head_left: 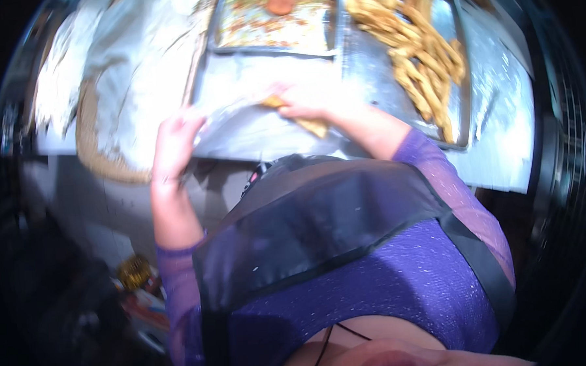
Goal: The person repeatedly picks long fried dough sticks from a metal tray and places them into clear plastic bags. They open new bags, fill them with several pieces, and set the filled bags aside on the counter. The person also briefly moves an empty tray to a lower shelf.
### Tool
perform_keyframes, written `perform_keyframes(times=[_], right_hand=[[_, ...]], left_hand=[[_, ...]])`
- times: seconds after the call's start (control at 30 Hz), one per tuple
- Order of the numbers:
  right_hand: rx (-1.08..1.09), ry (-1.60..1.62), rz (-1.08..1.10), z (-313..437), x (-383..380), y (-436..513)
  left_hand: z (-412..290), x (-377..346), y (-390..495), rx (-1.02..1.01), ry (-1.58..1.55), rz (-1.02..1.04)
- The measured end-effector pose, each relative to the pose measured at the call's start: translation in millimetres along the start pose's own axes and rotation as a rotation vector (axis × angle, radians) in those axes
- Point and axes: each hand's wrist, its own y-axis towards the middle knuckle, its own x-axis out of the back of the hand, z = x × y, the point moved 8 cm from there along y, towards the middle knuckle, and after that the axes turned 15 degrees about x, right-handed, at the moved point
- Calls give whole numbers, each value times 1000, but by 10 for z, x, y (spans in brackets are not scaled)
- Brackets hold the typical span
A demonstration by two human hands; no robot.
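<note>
My right hand point(302, 106) is closed around a golden-brown piece of baked or fried dough point(312, 126), whose ends show on both sides of the fingers. My left hand point(178, 131) is at the left, with what looks like a clear plastic bag or film point(226, 119) stretched from its fingers towards my right hand. Glare and blur hide the film's exact shape and the fingertips. On the right, a metal tray point(371, 76) bears a heap of long twisted dough sticks point(427, 64) of similar colour.
Beyond my hands stands a metal tray point(272, 50) with round orange-brown pieces point(281, 4) and crumbs. At the left, a wicker-like tray or basket point(92, 142) is lined with pale sheeting. The white table's front edge runs close to my apron. A gold-coloured package point(134, 272) lies low at the left.
</note>
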Motion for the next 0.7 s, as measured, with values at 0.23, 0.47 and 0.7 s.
perform_keyframes(times=[0.23, 0.47, 0.7], right_hand=[[201, -330, -359, 310, 335, -372], [-126, -217, -103, 492, 496, -759], [-448, -448, -689, -99, 1736, -2413]], left_hand=[[-491, -38, -97, -60, -802, 309], [-617, -249, 41, -156, -588, 226], [-1033, -432, -229, -210, -480, 284]])
